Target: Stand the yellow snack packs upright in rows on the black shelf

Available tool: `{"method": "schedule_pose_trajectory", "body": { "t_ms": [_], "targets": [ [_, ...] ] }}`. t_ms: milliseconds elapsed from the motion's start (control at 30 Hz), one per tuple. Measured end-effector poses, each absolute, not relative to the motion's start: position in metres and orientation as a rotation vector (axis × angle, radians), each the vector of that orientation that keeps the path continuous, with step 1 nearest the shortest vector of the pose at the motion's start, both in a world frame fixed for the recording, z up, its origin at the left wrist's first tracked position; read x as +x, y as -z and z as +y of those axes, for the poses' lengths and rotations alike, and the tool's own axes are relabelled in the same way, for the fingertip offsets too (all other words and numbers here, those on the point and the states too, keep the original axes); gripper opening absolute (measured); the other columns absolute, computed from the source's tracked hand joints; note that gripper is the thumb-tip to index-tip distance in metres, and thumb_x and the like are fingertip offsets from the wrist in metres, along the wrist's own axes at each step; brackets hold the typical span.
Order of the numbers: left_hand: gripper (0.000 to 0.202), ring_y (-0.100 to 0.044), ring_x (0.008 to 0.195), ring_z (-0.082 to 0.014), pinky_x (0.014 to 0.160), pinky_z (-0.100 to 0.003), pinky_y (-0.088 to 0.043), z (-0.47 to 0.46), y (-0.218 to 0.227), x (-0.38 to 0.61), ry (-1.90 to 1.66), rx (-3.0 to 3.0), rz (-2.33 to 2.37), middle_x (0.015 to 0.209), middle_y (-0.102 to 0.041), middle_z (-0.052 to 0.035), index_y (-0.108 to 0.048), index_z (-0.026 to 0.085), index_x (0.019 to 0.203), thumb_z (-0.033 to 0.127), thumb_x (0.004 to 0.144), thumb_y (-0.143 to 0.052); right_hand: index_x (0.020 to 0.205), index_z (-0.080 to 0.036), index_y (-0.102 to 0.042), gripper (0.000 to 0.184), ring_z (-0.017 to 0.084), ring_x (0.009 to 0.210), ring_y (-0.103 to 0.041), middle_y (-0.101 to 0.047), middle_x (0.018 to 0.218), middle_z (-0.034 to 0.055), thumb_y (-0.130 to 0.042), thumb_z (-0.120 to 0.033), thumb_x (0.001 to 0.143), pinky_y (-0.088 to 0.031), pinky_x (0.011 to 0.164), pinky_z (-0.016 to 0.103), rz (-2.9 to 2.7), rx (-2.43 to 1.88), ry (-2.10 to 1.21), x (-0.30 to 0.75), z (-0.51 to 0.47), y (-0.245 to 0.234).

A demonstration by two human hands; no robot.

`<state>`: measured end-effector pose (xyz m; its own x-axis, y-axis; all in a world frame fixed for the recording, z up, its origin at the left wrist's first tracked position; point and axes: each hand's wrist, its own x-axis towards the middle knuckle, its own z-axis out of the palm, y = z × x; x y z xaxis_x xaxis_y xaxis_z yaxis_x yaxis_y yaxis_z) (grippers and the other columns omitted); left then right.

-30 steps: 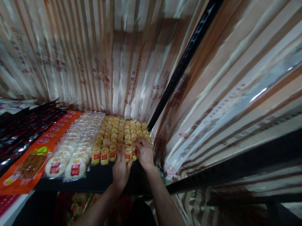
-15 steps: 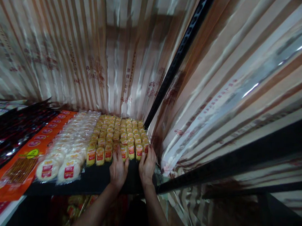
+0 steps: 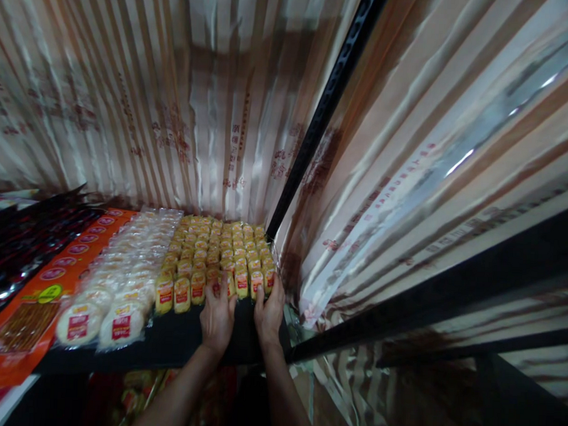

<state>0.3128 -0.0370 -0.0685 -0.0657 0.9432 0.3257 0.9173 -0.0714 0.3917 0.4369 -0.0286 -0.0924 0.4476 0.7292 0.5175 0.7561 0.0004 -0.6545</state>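
Note:
Rows of small yellow snack packs (image 3: 219, 251) with red labels lie on a dark shelf (image 3: 175, 343), against a black upright post. My left hand (image 3: 217, 317) rests at the front of these rows, fingers stretched forward onto the packs. My right hand (image 3: 269, 313) lies beside it at the right front corner, fingers extended and touching the front packs. Neither hand has a pack lifted off the shelf.
Left of the yellow packs lie clear bags of round white cakes (image 3: 120, 290), then orange packets (image 3: 35, 302) and dark glossy packets (image 3: 14, 251). Striped shiny wrapping (image 3: 175, 108) covers the back and right. A black post (image 3: 318, 123) and shelf rail (image 3: 431, 301) border the right side.
Both hands have drawn back slightly to the front edge of the yellow rows. The right hand moved from on top of the packs to their front right corner. The view shifted a little.

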Motion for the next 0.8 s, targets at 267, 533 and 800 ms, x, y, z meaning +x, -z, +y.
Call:
{"method": "schedule_pose_trajectory", "body": {
  "t_ms": [267,533,800],
  "targets": [
    [0.058,-0.055,0.103,-0.023,0.061,-0.026,-0.055,-0.0353,0.0638,0.3177,-0.865,2.18,2.088,0.118,-0.044,-0.0128,-0.021,0.023,0.141,0.027,0.087,-0.044,0.13,-0.006,-0.038,0.053,0.027,0.121,-0.041,-0.047,0.129,0.0202,-0.036,-0.038,0.088,-0.032,0.1,0.045,-1.248,-1.744,0.014,0.437,-0.0281,0.0926],
    [0.061,-0.055,0.104,-0.0227,0.061,-0.026,-0.056,-0.0344,0.0665,0.3169,-0.879,2.166,2.058,0.121,-0.046,-0.0122,-0.021,0.025,0.141,0.026,0.086,-0.047,0.13,-0.006,-0.038,0.054,0.027,0.12,-0.041,-0.047,0.127,0.0202,-0.038,-0.04,0.088,-0.033,0.099,0.045,-1.261,-1.754,0.009,0.438,-0.0278,0.0948],
    [0.06,-0.055,0.103,-0.0225,0.073,-0.031,-0.055,-0.0349,0.0686,0.3132,-1.027,2.078,2.011,0.116,-0.045,-0.0112,-0.026,0.023,0.139,0.029,0.085,-0.051,0.128,-0.008,-0.04,0.055,0.027,0.118,-0.043,-0.049,0.125,0.0195,-0.04,-0.045,0.086,-0.034,0.098,0.044,-1.235,-1.712,-0.017,0.4388,-0.0285,0.0946]
  ]
}}
